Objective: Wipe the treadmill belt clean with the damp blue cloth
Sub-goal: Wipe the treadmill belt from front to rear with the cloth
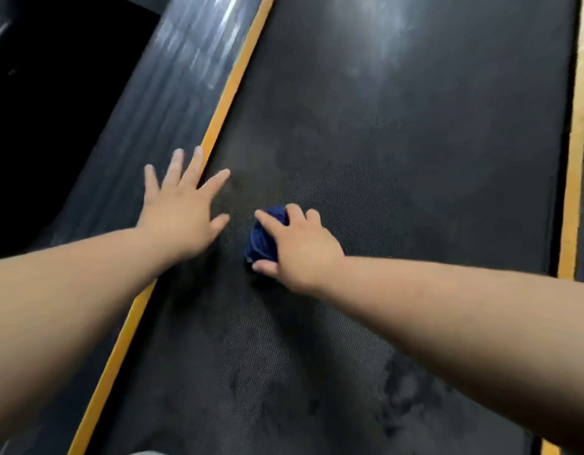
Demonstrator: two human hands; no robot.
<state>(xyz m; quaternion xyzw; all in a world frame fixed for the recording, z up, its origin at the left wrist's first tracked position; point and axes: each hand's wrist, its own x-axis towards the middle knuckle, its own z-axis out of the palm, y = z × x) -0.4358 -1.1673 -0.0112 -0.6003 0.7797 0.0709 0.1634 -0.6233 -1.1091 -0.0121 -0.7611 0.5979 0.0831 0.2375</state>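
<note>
Near the treadmill belt (415, 159)'s left edge, the right hand (300, 247) curls its fingers (295, 210) around the bunched blue cloth (266, 238) to press it down, while the left hand (182, 211), fingers spread flat, seems to brace.

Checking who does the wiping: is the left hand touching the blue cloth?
Apart. The head view shows bare belt between the left hand and the blue cloth, which the right hand grips.

We note a ribbed dark side rail (159, 103) with streaks of reflected light, an orange stripe (225, 103) along its inner edge, a second stripe (576, 142) far right, and near-black floor (38, 93) upper left.
</note>
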